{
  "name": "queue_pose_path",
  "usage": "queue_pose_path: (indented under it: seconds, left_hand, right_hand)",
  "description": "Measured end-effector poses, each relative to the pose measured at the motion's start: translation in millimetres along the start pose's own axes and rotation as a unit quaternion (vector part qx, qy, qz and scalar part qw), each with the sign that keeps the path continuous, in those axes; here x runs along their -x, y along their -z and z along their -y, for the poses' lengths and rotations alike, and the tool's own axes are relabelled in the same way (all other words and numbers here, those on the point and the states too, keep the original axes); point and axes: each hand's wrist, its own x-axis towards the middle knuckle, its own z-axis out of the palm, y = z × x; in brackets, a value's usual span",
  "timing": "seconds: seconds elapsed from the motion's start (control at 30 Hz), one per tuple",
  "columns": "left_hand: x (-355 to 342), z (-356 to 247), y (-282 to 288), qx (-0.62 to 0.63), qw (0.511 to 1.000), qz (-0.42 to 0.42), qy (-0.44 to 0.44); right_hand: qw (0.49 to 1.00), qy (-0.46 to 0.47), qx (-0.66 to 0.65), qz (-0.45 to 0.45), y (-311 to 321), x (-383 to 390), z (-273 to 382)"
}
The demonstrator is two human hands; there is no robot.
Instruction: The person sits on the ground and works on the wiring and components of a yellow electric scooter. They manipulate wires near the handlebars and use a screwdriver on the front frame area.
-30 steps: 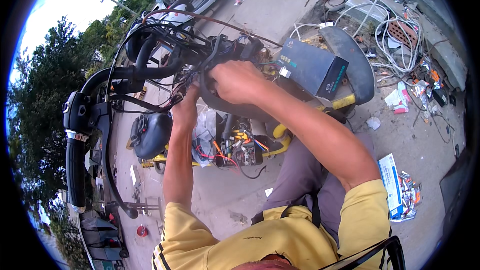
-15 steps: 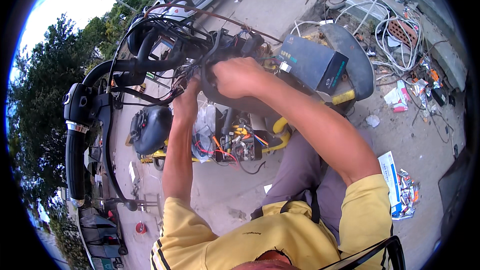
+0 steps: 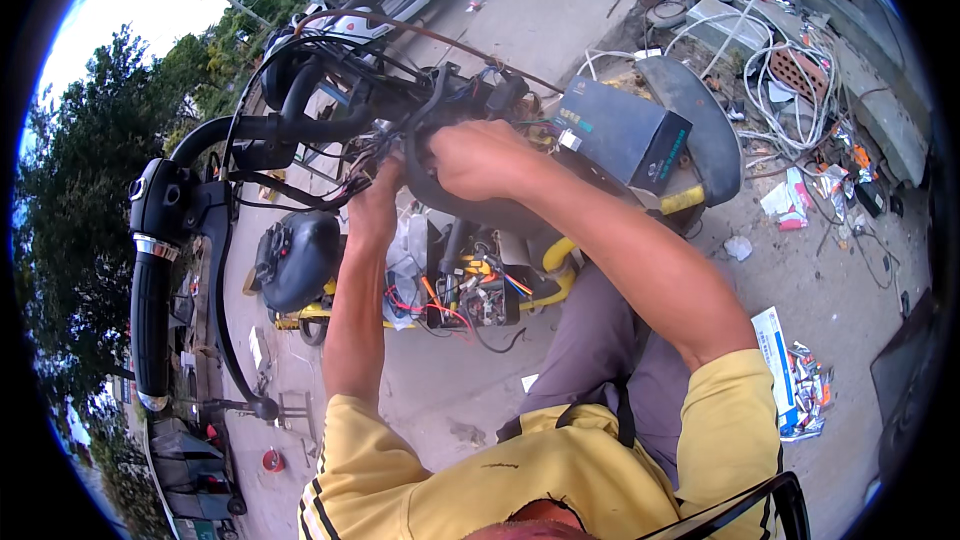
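My left hand [image 3: 376, 188] reaches up into a bundle of wires [image 3: 358, 166] below the black handlebar [image 3: 260, 130], its fingertips mostly hidden. My right hand [image 3: 472, 158] is curled inside the dark housing [image 3: 445, 200] of the stripped scooter front, just right of the left one; I cannot make out what its fingers grip. A dark box [image 3: 615, 125] with a small pale connector on it sits to the right, on or against a dark seat-like part [image 3: 710, 170]. Below my hands, an open compartment [image 3: 470, 290] holds several colored wires and connectors.
A hand grip [image 3: 150, 330] with brake lever juts at left. Behind are a white scooter [image 3: 390, 5] and a concrete ledge [image 3: 890, 120] with coiled cables [image 3: 815, 110] beside it. Small packets [image 3: 808, 390] and a white-blue flat box [image 3: 775, 365] lie at right on the ground.
Both hands remain among the wires and housing. My right hand has shifted slightly to the right, with its curled fingers still inside. The view has shifted a little.
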Motion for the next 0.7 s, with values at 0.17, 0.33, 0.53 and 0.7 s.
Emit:
queue_pose_path:
  seconds: [0.17,0.33,0.53,0.7]
  left_hand:
    - [3,-2,-1,-0.003,1.000,0.000,0.017]
    - [0,5,2,0.018,1.000,0.003,0.019]
    - [4,-2,-6,0.026,1.000,0.009,0.000]
    - [2,-1,0,0.015,1.000,-0.006,0.013]
  right_hand:
    - [0.994,0.053,-0.051,-0.076,-1,11,-6]
    - [0.999,-0.009,-0.003,-0.052,-3,5,4]
    - [0.998,0.003,-0.033,-0.056,-4,-2,-1]
    - [0.995,0.019,-0.084,-0.060,3,6,-6]
